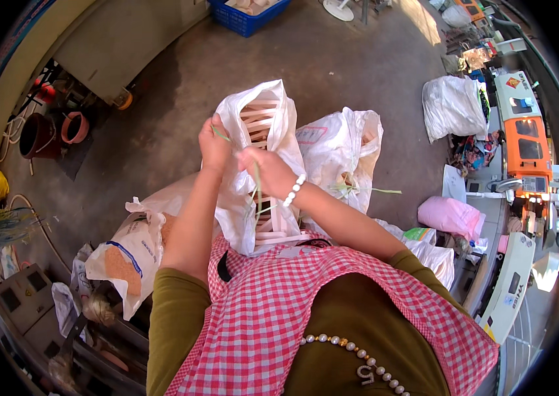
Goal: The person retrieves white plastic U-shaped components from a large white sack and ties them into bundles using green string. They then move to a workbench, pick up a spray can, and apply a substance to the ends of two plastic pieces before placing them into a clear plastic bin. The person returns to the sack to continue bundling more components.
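Before me stands a white woven sack point(230, 218) with its mouth open, and pale pink strips point(259, 122) lie stacked inside. My left hand point(215, 144) is closed at the sack's left rim, and a short end of green plastic twine point(220, 134) sticks out of its fingers. Just right of it and lower, my right hand point(267, 173) is closed, with more of the twine hanging below it over the sack's opening. The fingertips of both hands are partly hidden. A bead bracelet circles my right wrist.
A second white sack point(332, 148) with green twine on it stands close on the right. An open bag of tan granules point(121, 267) sits at the left. Farther off are a blue crate point(247, 23), dark buckets point(38, 137), a pink sack point(451, 216) and an orange-and-white machine point(529, 148).
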`<action>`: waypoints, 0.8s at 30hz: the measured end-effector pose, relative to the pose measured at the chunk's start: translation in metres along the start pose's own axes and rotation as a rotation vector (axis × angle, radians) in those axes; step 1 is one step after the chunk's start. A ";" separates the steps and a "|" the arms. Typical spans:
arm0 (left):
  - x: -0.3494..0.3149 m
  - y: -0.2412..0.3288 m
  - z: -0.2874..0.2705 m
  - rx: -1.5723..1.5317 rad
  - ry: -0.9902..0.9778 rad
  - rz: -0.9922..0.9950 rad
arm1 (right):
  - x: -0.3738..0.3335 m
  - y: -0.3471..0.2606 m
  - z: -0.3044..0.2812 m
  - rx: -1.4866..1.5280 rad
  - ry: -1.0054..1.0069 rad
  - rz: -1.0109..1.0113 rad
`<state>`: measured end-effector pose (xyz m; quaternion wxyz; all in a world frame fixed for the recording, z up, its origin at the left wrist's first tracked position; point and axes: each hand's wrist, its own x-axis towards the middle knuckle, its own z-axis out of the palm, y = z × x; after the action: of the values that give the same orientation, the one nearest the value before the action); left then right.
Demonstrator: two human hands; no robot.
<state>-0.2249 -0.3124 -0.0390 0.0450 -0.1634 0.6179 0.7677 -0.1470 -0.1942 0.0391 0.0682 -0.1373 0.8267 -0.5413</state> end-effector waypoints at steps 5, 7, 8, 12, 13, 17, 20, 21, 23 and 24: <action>0.013 0.004 0.004 -0.029 0.055 -0.156 | -0.023 0.021 0.015 -0.435 -0.067 0.173; 0.012 -0.001 0.001 -0.025 0.060 -0.180 | -0.025 0.026 0.011 -0.426 -0.048 0.220; 0.008 -0.006 -0.006 -0.035 0.065 -0.191 | -0.025 0.026 0.008 -0.421 -0.036 0.242; -0.039 -0.001 -0.045 -0.185 -0.165 -0.330 | -0.020 0.035 -0.006 -0.073 -0.010 0.347; -0.058 0.008 -0.053 -0.172 -0.226 -0.296 | -0.018 0.024 -0.008 -0.130 -0.042 0.362; -0.110 0.037 -0.058 -0.043 -0.464 0.011 | -0.020 0.026 -0.006 -0.148 -0.190 0.226; -0.118 0.057 -0.051 0.202 -0.559 0.181 | -0.018 0.023 -0.007 -0.259 -0.210 0.208; -0.115 0.063 -0.049 0.247 -0.617 0.134 | -0.018 0.023 -0.005 -0.227 -0.184 0.216; -0.101 0.056 -0.042 0.135 -0.635 0.207 | -0.020 0.027 -0.004 -0.171 -0.122 0.234; -0.093 0.052 -0.039 0.081 -0.647 0.244 | -0.021 0.032 -0.004 -0.166 -0.119 0.213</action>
<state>-0.1438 -0.3494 0.0310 0.1528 0.1654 0.6165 0.7545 -0.1329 -0.1725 0.0104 0.1624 -0.0858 0.8731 -0.4516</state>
